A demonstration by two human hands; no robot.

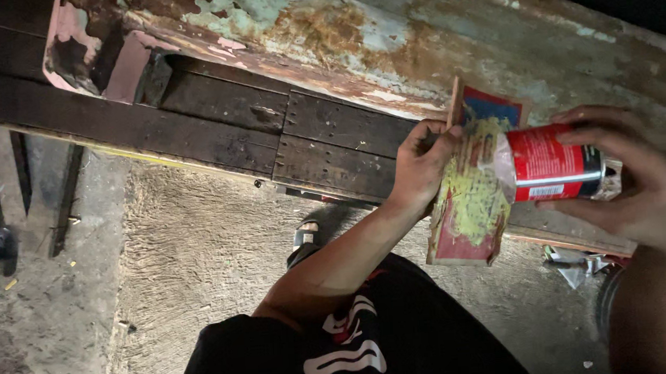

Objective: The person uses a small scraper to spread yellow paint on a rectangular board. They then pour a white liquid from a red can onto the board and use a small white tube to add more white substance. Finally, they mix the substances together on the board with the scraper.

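so the right hand is wrapped around a red can, fingers curled over the top and thumb under it, clamped firmly on it. The can is lying on its side, long axis running pretty much left-right across the view, with its mouth end pointing left at the board and its base end tucked into the palm. Left hand is closed on the upper edge of a small flat board, red and blue with a big smear of yellowish paste on the face. The board stands on end, tilted a little, long side going top to bottom, and the can's mouth sits right against the pasted face. Behind both is a rusty, peeling metal panel above dark wooden planks. Below is a rough concrete floor, plus the person's black shorts and a sandalled foot
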